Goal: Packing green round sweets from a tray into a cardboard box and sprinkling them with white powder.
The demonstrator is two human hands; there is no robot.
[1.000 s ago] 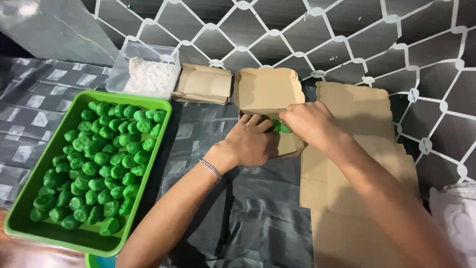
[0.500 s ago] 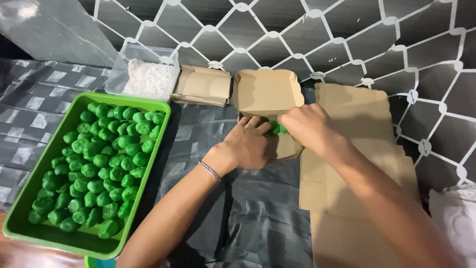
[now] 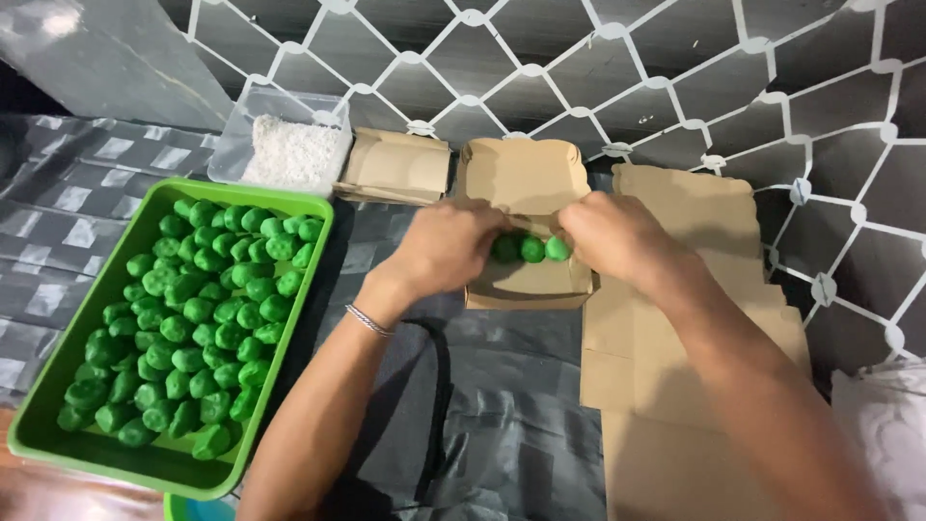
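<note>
An open brown cardboard box (image 3: 526,285) with its lid up stands at the middle of the table. Three green balls (image 3: 531,249) lie in a row inside it. My left hand (image 3: 444,246) reaches in from the left and touches the leftmost ball. From the right, my right hand (image 3: 612,234) has its fingers on the rightmost ball. A green tray (image 3: 145,461) at the left is filled with several more green balls (image 3: 193,318).
A clear tub of white shreds (image 3: 289,150) sits behind the tray. Beside it lies a closed brown box (image 3: 395,166). Flat unfolded cardboard boxes (image 3: 685,318) are stacked at the right. A dark patterned cloth (image 3: 502,415) covers the table; a patterned wall rises behind.
My hands have drawn slightly apart over the open box, and the row of green balls between them now shows. The camera view has shifted a little.
</note>
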